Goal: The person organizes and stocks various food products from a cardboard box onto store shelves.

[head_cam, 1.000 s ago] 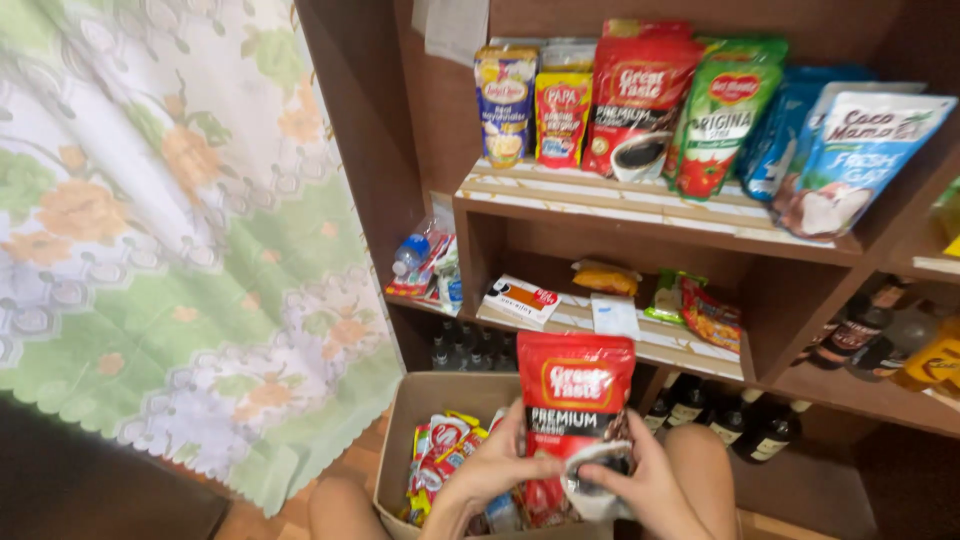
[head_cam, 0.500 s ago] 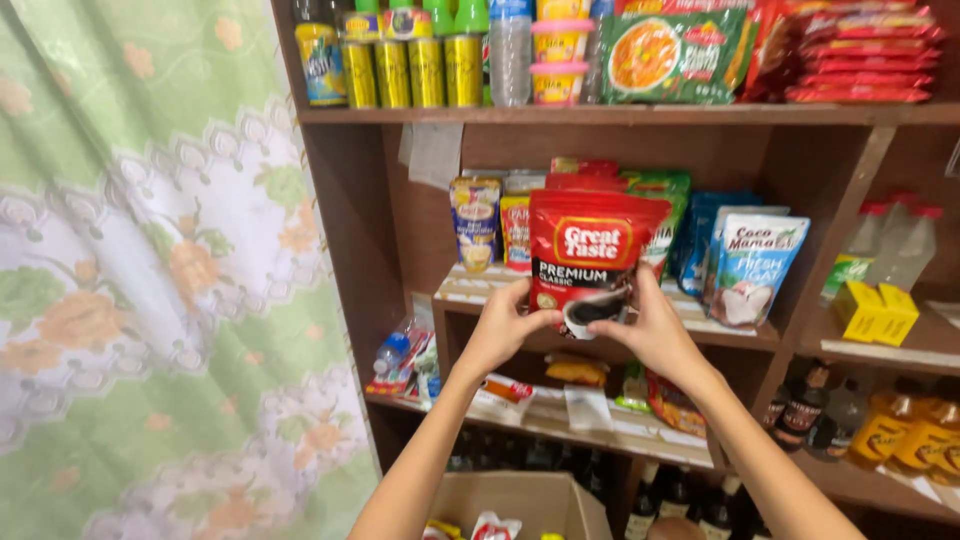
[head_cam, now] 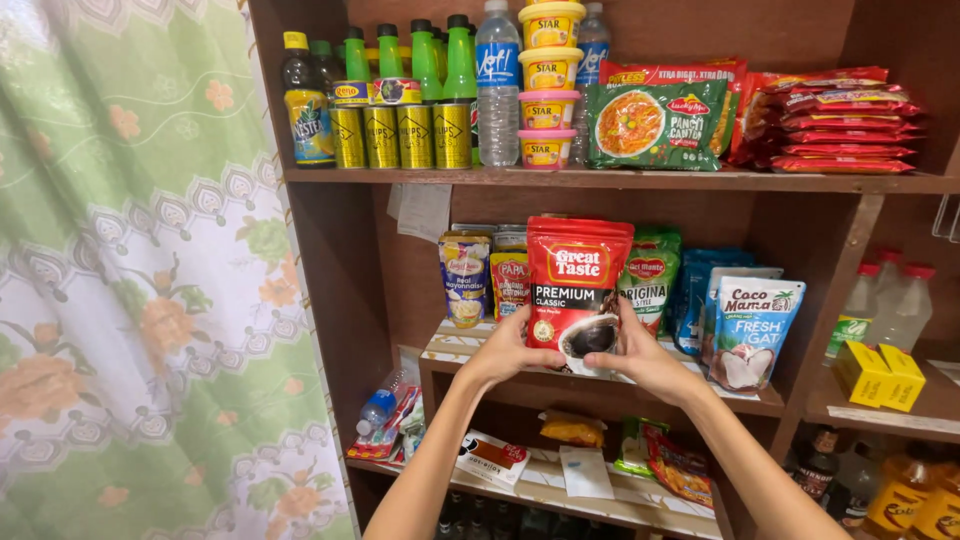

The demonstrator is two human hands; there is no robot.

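Observation:
A red stand-up coffee pouch (head_cam: pixel 577 285) with a picture of a cup stands upright at the front of the middle shelf (head_cam: pixel 600 385). My left hand (head_cam: pixel 508 352) grips its lower left corner and my right hand (head_cam: pixel 640 358) grips its lower right corner. Other pouches stand around it: a pale mayonnaise pouch (head_cam: pixel 465 278) and an orange pouch (head_cam: pixel 510 282) to the left, a green sauce pouch (head_cam: pixel 650 278) and a blue-and-white coconut milk pouch (head_cam: pixel 752 330) to the right.
The top shelf (head_cam: pixel 620 180) carries green bottles, yellow cans, a water bottle, stacked tubs and noodle packs. Small sachets lie on the lower shelf (head_cam: pixel 590 480). Yellow boxes (head_cam: pixel 880 372) and clear bottles are at the right. A green floral curtain (head_cam: pixel 130 300) hangs at the left.
Both hands lifted the red pouch from a box on the floor up to the middle shelf, where it now stands among the other pouches. My view rose with it.

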